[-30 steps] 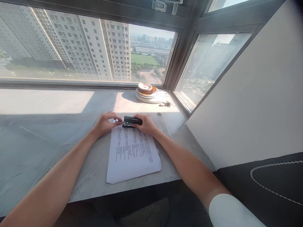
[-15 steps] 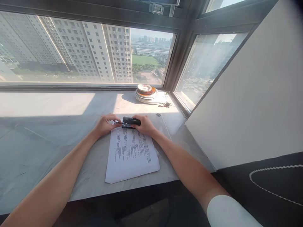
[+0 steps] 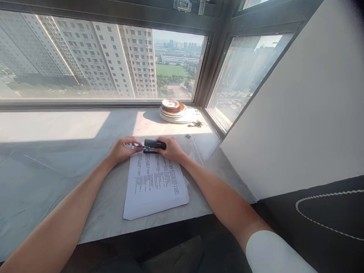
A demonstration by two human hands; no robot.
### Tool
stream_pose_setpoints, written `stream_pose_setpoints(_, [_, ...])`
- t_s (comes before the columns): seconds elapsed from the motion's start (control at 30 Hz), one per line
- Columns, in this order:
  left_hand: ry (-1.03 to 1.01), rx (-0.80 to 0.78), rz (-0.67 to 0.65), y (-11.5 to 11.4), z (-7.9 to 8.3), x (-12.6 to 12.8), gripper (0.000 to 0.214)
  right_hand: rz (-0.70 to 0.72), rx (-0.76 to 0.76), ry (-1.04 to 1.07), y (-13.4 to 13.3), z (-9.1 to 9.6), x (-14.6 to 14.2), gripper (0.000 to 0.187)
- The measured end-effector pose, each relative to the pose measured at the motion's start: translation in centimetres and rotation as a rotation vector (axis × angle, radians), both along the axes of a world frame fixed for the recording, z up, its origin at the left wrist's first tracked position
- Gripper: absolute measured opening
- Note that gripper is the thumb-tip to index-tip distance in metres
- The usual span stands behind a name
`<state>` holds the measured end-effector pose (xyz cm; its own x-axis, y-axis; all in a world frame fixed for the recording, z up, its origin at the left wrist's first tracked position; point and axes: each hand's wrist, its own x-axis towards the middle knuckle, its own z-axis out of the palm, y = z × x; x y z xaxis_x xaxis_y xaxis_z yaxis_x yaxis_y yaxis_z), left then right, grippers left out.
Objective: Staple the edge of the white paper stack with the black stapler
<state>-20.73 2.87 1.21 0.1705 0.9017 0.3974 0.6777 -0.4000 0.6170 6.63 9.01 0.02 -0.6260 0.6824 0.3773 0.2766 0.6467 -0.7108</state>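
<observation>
A stack of printed white paper sheets (image 3: 155,185) lies on the grey stone window sill (image 3: 57,167). A black stapler (image 3: 154,144) sits at the sheets' far edge. My right hand (image 3: 172,149) is closed around the stapler's right end. My left hand (image 3: 123,149) pinches the stapler's left tip and the top left corner of the paper with its fingertips.
A stack of patterned plates (image 3: 173,110) stands in the sunlit far corner of the sill, with a bunch of keys (image 3: 196,123) and a small dark object (image 3: 188,135) beside it. A white wall (image 3: 298,113) slants in on the right. Window glass runs behind the sill.
Both hands and the stapler keep the same hold on the paper's top edge; only the camera has shifted slightly, sliding everything a little left in the picture.
</observation>
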Motion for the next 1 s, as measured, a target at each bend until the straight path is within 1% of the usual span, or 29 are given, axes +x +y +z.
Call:
stream_pose_setpoints(0.2, [0.003, -0.017, -0.014, -0.3, -0.1, -0.9, 0.031, -0.007, -0.044, 0.030, -0.1, 0.1, 0.0, 0.021])
stream_pose_setpoints(0.3, [-0.062, -0.054, -0.045, -0.6, 0.2, -1.4, 0.025, -0.028, -0.076, 0.062, 0.1, 0.5, 0.5, 0.021])
stream_pose_setpoints(0.37, [-0.122, -0.087, -0.090, -0.8, 0.4, -1.5, 0.022, -0.012, -0.098, 0.086, 0.2, 0.8, 1.1, 0.022])
stream_pose_setpoints(0.47, [-0.180, -0.108, -0.122, -0.8, 0.5, -1.2, 0.027, 0.065, -0.132, 0.132, 0.0, 1.4, 1.7, 0.024])
stream_pose_setpoints(0.57, [-0.231, -0.070, -0.128, -0.6, 0.6, -0.1, 0.043, 0.157, -0.170, 0.200, -0.7, 1.7, 1.7, 0.029])
stream_pose_setpoints(0.63, [-0.227, -0.064, -0.175, -0.7, 0.7, 0.7, 0.050, 0.222, -0.177, 0.231, -1.2, 1.6, 1.3, 0.031])
stream_pose_setpoints(0.7, [-0.184, -0.091, -0.234, -1.0, 1.0, 1.4, 0.047, 0.259, -0.149, 0.235, -1.8, 1.5, 0.7, 0.030])
stream_pose_setpoints(0.8, [-0.141, -0.132, -0.292, -1.5, 1.5, 1.9, 0.039, 0.243, -0.082, 0.223, -2.6, 1.4, 0.1, 0.029])
stream_pose_setpoints(0.9, [-0.138, -0.134, -0.315, -1.6, 1.7, 1.9, 0.040, 0.214, -0.022, 0.206, -3.0, 1.5, -0.1, 0.031])
stream_pose_setpoints(1.0, [-0.133, -0.077, -0.262, -1.2, 1.4, 1.7, 0.046, 0.132, -0.013, 0.214, -2.6, 1.9, 0.5, 0.030])
